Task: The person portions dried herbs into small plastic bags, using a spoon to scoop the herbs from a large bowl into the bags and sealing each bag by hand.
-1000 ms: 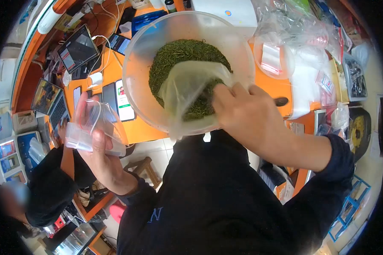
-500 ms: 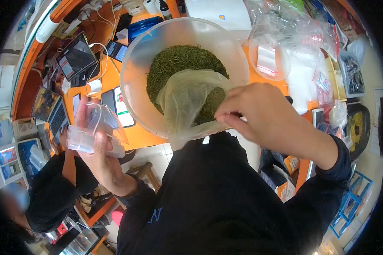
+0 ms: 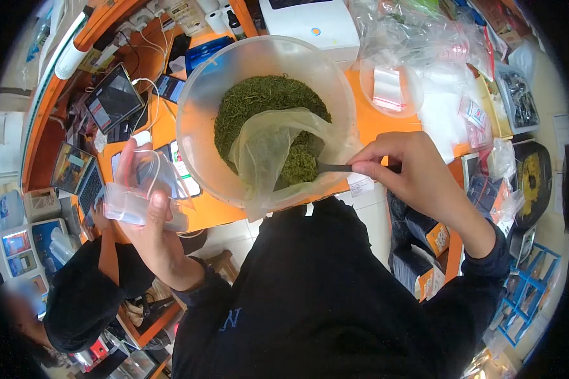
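Note:
A large translucent tub (image 3: 193, 139) stands on the orange table, with loose dried green herb (image 3: 265, 95) inside. A clear plastic bag (image 3: 253, 148) lies on the herb and hangs over the near rim. My right hand (image 3: 414, 174) grips the dark handle of a spoon (image 3: 335, 168) at the tub's right side. The spoon's head is in or beside a heap of herb at the bag; the bag partly hides it. My left hand (image 3: 155, 237), left of the tub, is closed round a bundle of clear plastic bags (image 3: 126, 205) with a pale loop across it.
Phones (image 3: 184, 167), a tablet (image 3: 114, 95) and a laptop (image 3: 79, 170) lie to the left. A white box-shaped device (image 3: 313, 28) is behind the tub. A round clear container (image 3: 385, 88) with zip bags stands to the right. Another person's arm (image 3: 107, 256) is at lower left.
My right hand has moved right and slightly down, and the spoon's handle now shows in its fingers. The view has shifted slightly. My left hand still holds the bundle.

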Motion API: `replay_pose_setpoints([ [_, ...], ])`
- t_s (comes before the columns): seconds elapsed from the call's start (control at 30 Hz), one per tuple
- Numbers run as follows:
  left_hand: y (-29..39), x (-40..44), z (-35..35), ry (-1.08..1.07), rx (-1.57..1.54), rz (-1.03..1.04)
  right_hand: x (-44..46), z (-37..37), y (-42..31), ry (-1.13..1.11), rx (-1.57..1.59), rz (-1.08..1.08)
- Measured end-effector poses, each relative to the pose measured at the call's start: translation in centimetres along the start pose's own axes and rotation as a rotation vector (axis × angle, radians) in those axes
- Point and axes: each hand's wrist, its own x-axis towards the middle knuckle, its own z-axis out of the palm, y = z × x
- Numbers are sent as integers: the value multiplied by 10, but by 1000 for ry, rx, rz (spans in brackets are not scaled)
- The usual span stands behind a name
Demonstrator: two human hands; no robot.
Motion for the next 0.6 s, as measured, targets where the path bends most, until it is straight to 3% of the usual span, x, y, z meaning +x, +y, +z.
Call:
replay_pose_setpoints([
  [0.2,1,-1,4,14,-22,9,-1,0,4,112,-70,-37],
  [0.27,5,-1,12,81,-41,-5,-1,-2,0,58,-59,-8],
  [0.6,9,-8,23,-53,-91,25,1,-4,2,3,-5,-14],
])
